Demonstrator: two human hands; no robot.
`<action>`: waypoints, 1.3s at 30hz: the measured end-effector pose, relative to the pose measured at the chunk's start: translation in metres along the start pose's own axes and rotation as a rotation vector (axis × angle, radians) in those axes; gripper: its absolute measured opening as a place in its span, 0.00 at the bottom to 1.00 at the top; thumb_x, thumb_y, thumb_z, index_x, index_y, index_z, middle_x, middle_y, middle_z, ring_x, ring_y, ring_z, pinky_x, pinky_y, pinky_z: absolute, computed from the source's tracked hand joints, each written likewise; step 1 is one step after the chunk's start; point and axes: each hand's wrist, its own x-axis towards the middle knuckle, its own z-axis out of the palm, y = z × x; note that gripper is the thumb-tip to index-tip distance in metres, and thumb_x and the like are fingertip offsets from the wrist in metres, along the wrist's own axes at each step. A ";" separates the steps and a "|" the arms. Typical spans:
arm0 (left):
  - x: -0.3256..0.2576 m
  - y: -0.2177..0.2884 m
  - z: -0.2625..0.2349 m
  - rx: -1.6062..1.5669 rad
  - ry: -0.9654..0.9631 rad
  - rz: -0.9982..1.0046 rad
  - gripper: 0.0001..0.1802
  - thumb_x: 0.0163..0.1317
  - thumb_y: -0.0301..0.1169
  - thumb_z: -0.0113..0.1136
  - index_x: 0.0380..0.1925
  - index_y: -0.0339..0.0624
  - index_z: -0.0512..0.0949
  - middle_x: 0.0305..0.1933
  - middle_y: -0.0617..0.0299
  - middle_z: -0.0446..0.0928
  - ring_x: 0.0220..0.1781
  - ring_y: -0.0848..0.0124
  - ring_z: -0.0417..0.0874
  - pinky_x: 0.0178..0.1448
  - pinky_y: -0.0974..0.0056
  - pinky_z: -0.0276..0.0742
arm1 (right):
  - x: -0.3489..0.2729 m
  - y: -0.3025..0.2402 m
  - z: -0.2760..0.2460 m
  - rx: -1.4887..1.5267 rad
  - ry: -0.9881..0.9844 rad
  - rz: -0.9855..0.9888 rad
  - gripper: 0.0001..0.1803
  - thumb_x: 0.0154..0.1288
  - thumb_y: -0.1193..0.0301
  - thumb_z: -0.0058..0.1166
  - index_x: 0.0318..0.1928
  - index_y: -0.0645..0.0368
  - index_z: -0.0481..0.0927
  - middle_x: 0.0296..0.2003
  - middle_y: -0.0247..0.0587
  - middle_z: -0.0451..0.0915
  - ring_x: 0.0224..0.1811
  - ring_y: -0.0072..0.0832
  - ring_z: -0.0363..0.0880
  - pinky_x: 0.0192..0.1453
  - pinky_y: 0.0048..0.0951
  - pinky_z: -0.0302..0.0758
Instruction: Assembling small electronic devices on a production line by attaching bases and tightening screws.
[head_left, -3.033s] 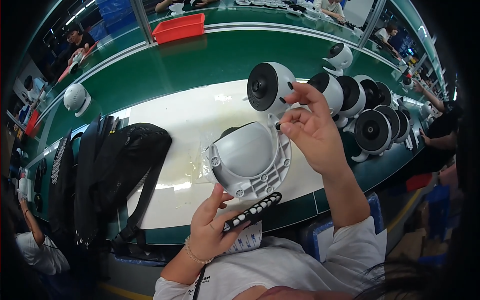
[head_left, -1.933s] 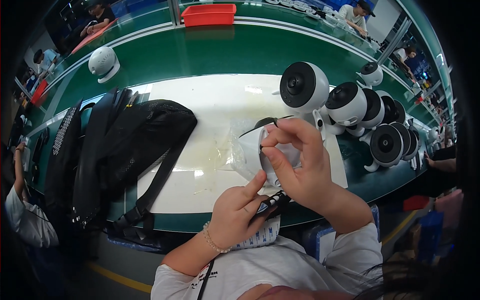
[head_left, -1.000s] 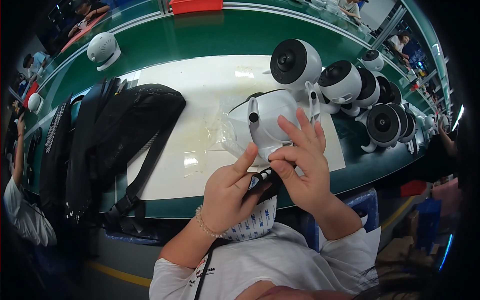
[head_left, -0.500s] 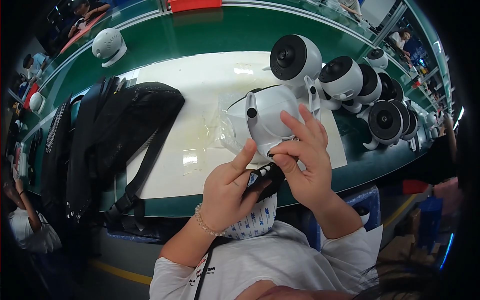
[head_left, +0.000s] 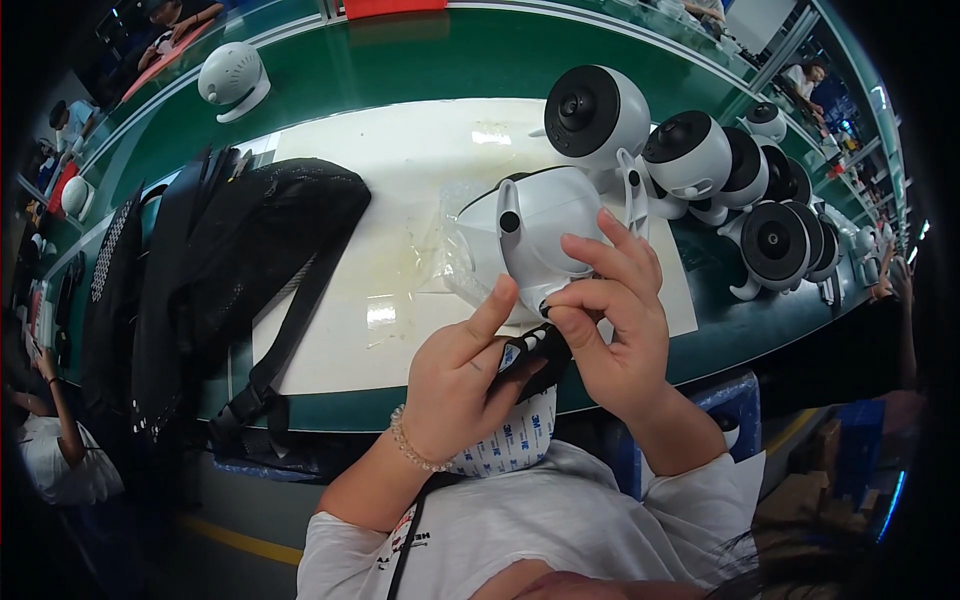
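Note:
A white round-bodied device (head_left: pixel 560 215) lies tipped in front of me, its stubby legs toward me. Two of the legs end in round black pads. My right hand (head_left: pixel 620 335) pinches thumb and forefinger at the tip of the nearest leg, on a small black pad (head_left: pixel 545 308); its other fingers spread over the white body. My left hand (head_left: pixel 455 385) grips a strip of adhesive pads, black on one face, with printed white-and-blue backing paper (head_left: pixel 515 435) hanging below the palm. Its thumb points up beside the device.
Clear plastic wrap (head_left: pixel 462 250) lies beside the device on a pale mat (head_left: pixel 340 330). Black mesh-like fabric with straps (head_left: pixel 250 230) covers the left side. Several similar white devices with black faces (head_left: pixel 775 243) crowd the right; another (head_left: pixel 233 78) stands far left. Co-workers sit around the green table (head_left: pixel 430 55).
My hands keep nearly the same pose at the nearest leg. The whole view has shifted slightly. A co-worker's hand at the far right has come to the table edge.

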 end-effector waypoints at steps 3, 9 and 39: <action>0.000 0.000 0.000 -0.012 0.010 0.002 0.12 0.41 0.24 0.66 0.26 0.33 0.74 0.62 0.50 0.65 0.26 0.61 0.75 0.32 0.64 0.72 | -0.002 -0.002 0.003 -0.045 0.026 -0.011 0.02 0.55 0.69 0.57 0.29 0.52 0.80 0.46 0.35 0.77 0.62 0.39 0.63 0.65 0.39 0.45; 0.000 0.000 0.002 -0.001 0.010 0.007 0.12 0.40 0.24 0.66 0.26 0.32 0.74 0.62 0.49 0.64 0.26 0.61 0.75 0.31 0.64 0.71 | -0.004 0.001 0.002 -0.101 0.038 -0.058 0.04 0.51 0.72 0.58 0.31 0.52 0.80 0.48 0.35 0.75 0.61 0.40 0.62 0.64 0.39 0.46; -0.005 0.003 -0.007 0.003 0.065 0.195 0.16 0.33 0.24 0.68 0.28 0.41 0.77 0.53 0.58 0.74 0.40 0.62 0.73 0.46 0.64 0.69 | -0.021 -0.010 -0.025 0.292 -0.196 -0.128 0.09 0.44 0.75 0.61 0.28 0.53 0.77 0.43 0.33 0.76 0.54 0.35 0.69 0.57 0.38 0.59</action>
